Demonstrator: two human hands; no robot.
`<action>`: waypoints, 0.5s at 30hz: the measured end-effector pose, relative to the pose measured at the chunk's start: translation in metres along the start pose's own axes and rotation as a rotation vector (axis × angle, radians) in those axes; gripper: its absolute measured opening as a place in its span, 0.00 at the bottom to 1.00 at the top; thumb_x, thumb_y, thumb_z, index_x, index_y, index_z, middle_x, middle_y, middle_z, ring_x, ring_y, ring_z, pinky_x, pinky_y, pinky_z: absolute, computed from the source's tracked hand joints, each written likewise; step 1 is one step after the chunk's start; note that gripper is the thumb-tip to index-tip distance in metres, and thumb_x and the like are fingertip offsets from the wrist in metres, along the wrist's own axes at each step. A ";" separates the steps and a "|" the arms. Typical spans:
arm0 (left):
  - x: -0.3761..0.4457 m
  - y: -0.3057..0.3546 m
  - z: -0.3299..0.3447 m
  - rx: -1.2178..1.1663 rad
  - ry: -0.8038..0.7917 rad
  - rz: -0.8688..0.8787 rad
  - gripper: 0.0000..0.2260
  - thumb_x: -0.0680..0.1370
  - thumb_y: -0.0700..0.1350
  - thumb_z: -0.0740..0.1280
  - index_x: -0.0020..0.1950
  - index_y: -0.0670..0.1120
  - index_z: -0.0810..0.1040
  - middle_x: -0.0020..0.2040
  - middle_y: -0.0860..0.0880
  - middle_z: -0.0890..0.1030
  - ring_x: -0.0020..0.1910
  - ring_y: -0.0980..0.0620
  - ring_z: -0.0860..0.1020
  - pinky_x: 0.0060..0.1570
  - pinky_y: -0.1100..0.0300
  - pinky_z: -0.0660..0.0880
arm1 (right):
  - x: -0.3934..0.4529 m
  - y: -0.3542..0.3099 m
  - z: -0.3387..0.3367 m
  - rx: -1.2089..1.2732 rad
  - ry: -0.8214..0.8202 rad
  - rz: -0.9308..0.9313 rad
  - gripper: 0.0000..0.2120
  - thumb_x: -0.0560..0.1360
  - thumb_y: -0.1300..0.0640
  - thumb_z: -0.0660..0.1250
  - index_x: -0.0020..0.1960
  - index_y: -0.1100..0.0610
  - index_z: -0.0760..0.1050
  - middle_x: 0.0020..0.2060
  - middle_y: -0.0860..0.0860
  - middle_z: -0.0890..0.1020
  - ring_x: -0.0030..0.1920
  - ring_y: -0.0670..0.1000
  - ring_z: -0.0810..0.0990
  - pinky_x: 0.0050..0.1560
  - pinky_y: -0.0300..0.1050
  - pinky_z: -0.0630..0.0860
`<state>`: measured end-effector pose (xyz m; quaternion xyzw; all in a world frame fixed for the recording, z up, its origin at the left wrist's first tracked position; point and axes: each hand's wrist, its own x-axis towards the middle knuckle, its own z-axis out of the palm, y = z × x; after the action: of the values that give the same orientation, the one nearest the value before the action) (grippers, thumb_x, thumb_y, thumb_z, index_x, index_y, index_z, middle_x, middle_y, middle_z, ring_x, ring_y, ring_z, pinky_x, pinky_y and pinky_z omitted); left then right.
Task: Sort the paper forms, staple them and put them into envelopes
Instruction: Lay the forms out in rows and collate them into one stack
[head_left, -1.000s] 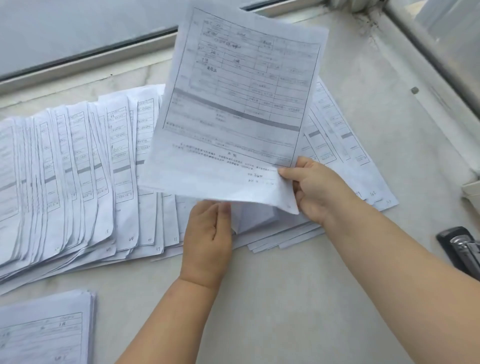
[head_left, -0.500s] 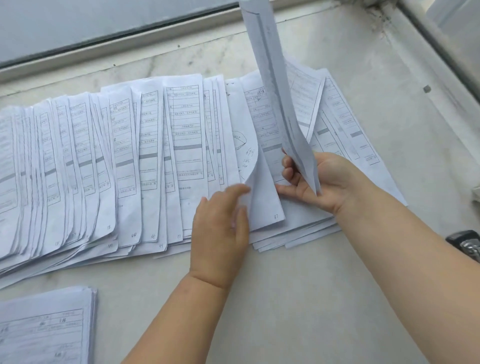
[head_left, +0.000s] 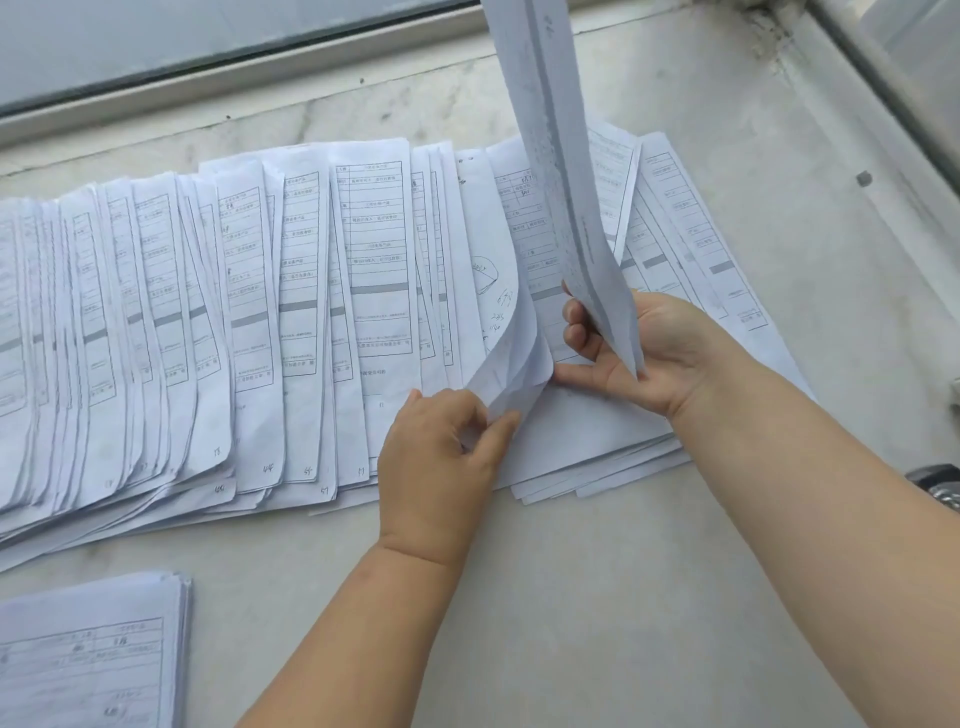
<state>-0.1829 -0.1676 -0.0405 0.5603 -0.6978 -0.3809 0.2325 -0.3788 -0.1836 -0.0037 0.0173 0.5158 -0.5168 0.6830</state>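
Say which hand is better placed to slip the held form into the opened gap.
Right. The right hand already grips the upright form just above the gap, while the left hand is busy lifting the curled sheets of the fanned row.

Evenly lit by soft, cool daylight; no glare noted. Faint shadows only, beneath the fanned white printed paper forms (head_left: 260, 322). Slight motion blur on the raised white sheet (head_left: 561, 171). Mild wide-angle bending along the pale metal window frame (head_left: 234, 67).
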 end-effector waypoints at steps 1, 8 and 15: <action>0.000 -0.001 0.000 0.015 -0.005 0.030 0.20 0.76 0.58 0.61 0.29 0.48 0.69 0.27 0.52 0.72 0.34 0.53 0.71 0.67 0.60 0.63 | 0.001 -0.001 -0.001 0.002 -0.009 0.018 0.08 0.78 0.66 0.59 0.52 0.59 0.75 0.34 0.53 0.75 0.34 0.49 0.74 0.52 0.64 0.79; -0.004 0.000 0.003 -0.068 0.071 0.098 0.19 0.81 0.53 0.53 0.30 0.58 0.56 0.28 0.59 0.69 0.32 0.58 0.67 0.68 0.55 0.62 | 0.006 -0.021 -0.012 -0.169 -0.089 0.114 0.16 0.81 0.61 0.52 0.46 0.58 0.78 0.32 0.52 0.76 0.32 0.49 0.74 0.58 0.65 0.75; 0.000 0.007 0.005 -0.101 0.033 0.009 0.21 0.80 0.47 0.56 0.26 0.53 0.57 0.23 0.57 0.71 0.28 0.55 0.70 0.67 0.65 0.57 | 0.010 -0.025 -0.014 -0.160 -0.122 0.135 0.14 0.81 0.64 0.52 0.47 0.61 0.77 0.32 0.54 0.75 0.32 0.50 0.73 0.52 0.65 0.79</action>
<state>-0.1910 -0.1657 -0.0386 0.5510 -0.6761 -0.4053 0.2738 -0.4073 -0.1944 -0.0049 -0.0341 0.5106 -0.4267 0.7457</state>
